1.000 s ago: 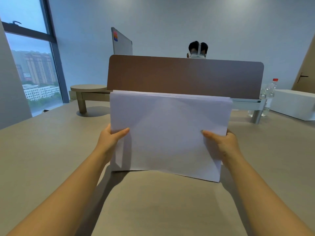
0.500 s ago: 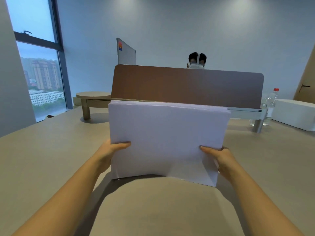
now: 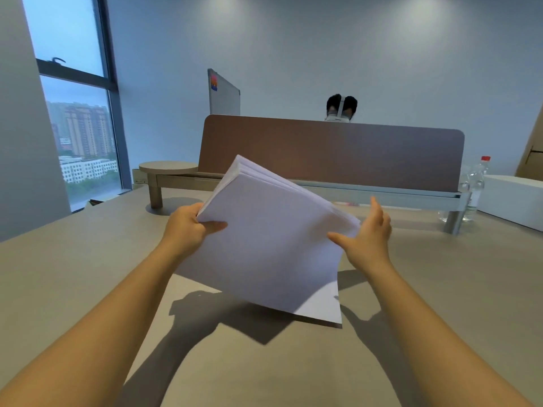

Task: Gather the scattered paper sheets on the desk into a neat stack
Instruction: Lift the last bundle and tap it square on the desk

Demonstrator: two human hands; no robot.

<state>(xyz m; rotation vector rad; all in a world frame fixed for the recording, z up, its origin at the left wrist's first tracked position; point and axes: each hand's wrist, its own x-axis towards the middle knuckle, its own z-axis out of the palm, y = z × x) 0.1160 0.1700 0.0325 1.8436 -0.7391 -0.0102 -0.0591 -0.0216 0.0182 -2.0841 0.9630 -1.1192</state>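
**Beige bench, white paper tilted above it**

Beige bench [image 3: 440, 289] spreads out under both my arms, with a brown divider panel [image 3: 332, 154] standing across its far side. White paper sheets [image 3: 270, 251] hang in the air over the bench as one bundle, tilted so a corner points up toward the panel and the lowest corner sits just above its own shadow. Edges fan slightly along the upper right side. My left hand [image 3: 185, 230] grips the bundle's left edge, thumb pressed on the front face and fingers curled behind. My right hand [image 3: 367, 236] is spread, fingers straight and pointing up, palm laid against the right edge with the thumb reaching onto the paper. A clear water bottle [image 3: 477, 186] stands at the far right.
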